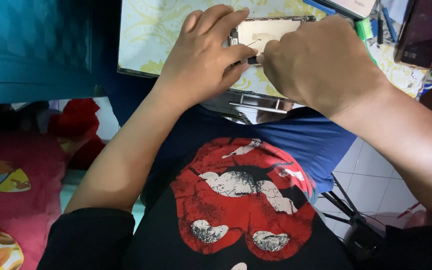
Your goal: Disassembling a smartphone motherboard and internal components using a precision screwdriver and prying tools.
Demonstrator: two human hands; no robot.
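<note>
The opened phone [271, 31] lies back-off on the yellow-patterned surface [146, 35], insides bare, nothing yet lifted clear. The left hand [203, 55] steadies it, fingers spread flat; the right hand [321, 60] pinches a small dark tool [252, 60] at its lower edge.

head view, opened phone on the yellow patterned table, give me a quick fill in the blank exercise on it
1. The left hand rests on the opened phone with its ____ off.
2. The patterned table cover is cream and ____.
3. The right hand pinches a small ____ tool.

Missing words: back; yellow; dark
</note>
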